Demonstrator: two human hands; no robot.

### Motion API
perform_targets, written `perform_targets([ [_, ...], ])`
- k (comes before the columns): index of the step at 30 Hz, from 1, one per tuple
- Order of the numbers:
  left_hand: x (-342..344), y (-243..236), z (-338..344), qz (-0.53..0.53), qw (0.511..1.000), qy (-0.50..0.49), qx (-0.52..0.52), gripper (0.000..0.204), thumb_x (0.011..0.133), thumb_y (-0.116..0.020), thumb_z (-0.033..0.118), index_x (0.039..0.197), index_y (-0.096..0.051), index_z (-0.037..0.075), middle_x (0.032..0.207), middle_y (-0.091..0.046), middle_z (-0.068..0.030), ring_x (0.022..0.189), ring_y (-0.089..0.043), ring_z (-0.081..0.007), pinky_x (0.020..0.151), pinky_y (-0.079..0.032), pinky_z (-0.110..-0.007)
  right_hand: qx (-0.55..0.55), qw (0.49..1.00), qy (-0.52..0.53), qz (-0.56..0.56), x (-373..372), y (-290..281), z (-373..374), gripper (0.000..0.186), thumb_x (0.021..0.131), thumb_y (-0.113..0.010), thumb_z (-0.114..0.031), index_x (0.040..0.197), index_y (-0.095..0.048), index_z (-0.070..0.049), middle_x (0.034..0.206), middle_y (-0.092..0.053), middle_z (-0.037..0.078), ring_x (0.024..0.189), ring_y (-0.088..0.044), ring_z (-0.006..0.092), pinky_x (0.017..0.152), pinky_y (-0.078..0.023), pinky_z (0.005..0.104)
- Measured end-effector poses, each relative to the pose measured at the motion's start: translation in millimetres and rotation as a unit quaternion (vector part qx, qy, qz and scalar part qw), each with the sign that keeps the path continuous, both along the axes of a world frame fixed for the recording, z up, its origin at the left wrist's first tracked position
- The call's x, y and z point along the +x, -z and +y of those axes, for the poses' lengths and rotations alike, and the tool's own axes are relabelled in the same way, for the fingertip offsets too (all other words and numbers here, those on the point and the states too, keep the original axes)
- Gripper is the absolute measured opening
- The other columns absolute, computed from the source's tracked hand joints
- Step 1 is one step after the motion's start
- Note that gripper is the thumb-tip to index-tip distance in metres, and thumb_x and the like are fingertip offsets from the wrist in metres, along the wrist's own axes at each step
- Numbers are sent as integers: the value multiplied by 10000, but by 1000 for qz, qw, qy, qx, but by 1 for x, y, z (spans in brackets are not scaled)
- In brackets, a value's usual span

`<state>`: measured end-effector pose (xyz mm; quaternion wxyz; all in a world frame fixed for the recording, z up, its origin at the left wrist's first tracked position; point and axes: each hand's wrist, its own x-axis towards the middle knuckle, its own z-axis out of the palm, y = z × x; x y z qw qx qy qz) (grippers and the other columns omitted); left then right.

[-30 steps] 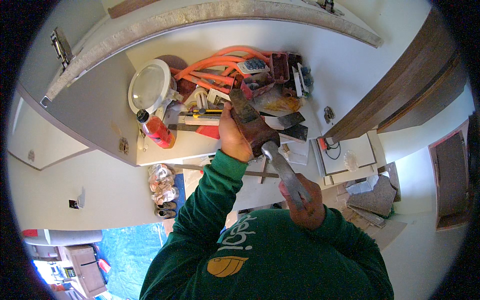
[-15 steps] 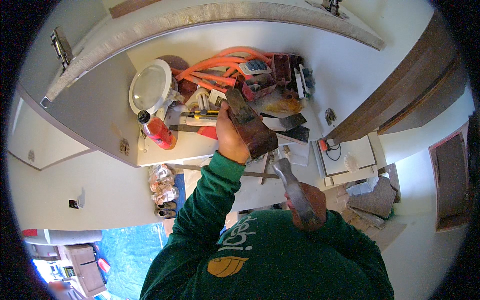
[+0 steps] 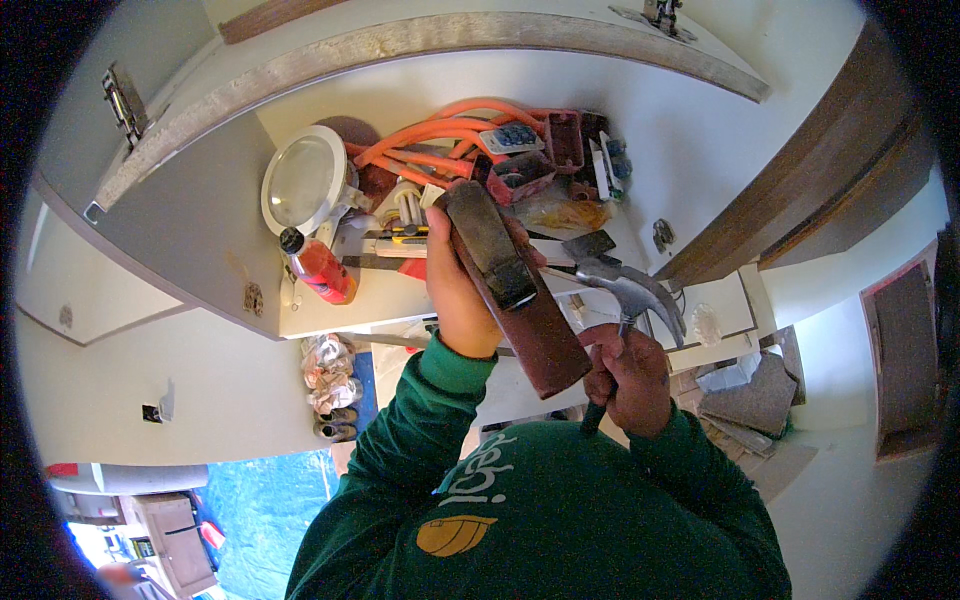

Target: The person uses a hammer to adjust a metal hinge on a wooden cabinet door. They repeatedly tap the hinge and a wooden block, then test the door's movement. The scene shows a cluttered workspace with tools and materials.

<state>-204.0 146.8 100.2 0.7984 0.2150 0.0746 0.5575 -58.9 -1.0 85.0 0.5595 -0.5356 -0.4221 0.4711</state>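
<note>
My left hand (image 3: 455, 290) grips a dark reddish-brown wooden hand plane (image 3: 535, 335), tilted at the centre with its dark blade and wedge (image 3: 485, 245) facing up. My right hand (image 3: 625, 385) is closed around the handle of a claw hammer, whose steel head (image 3: 625, 280) is just right of the plane's body. Behind my hands a white shelf (image 3: 310, 325) holds a red bottle (image 3: 322, 272), a round white light fitting (image 3: 305, 175), orange corrugated tubes (image 3: 420, 132), a yellow utility knife (image 3: 405, 235) and small boxes (image 3: 563, 140).
An edge strip (image 3: 440, 30) and hinges (image 3: 120, 105) border the cabinet above. A dark wood panel (image 3: 780, 190) is at right. Shoes (image 3: 335, 430), a blue tarp (image 3: 265, 510) and offcuts (image 3: 750, 390) lie below, and a small drawer unit (image 3: 170, 540) stands lower left.
The plane has turned, its top now facing me and its lower end nearer. The hammer has swung from lying diagonally over my right hand to head-up, farther right, beside the plane.
</note>
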Motion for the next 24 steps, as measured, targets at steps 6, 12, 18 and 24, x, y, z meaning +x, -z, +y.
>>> perform_targets([
  [6,4,-6,-10,85,990,-98,60,732,910,-306,717,1172,-509,65,918,-624,-129,782,-651,-292,679,-528,-404,13,996,-67,50,-1,-7,4,642,818,-677,-563,1037,-523,21,700,-636,115,453,-480,94,409,-357,235],
  [12,4,-17,-17,73,993,-50,77,788,899,-278,739,1287,-455,76,1050,-636,-146,903,-655,-297,746,-527,-416,-3,994,-30,105,-7,-22,5,573,827,-704,-480,1055,-492,1,787,-669,191,453,-480,96,413,-361,220],
  [18,-6,14,-44,66,992,94,60,832,933,-255,693,1319,-451,-17,1225,-598,-185,1083,-599,-280,946,-445,-391,12,989,-23,149,-3,-19,3,484,883,-668,-390,1109,-467,-12,868,-663,226,505,-510,105,441,-376,210],
  [24,-6,2,-65,47,990,133,25,877,939,-206,676,1355,-421,-65,1348,-505,-249,1234,-510,-350,1069,-352,-475,31,983,5,183,-9,-18,3,423,864,-704,-353,1038,-530,-9,822,-655,141,511,-498,88,425,-371,204],
])
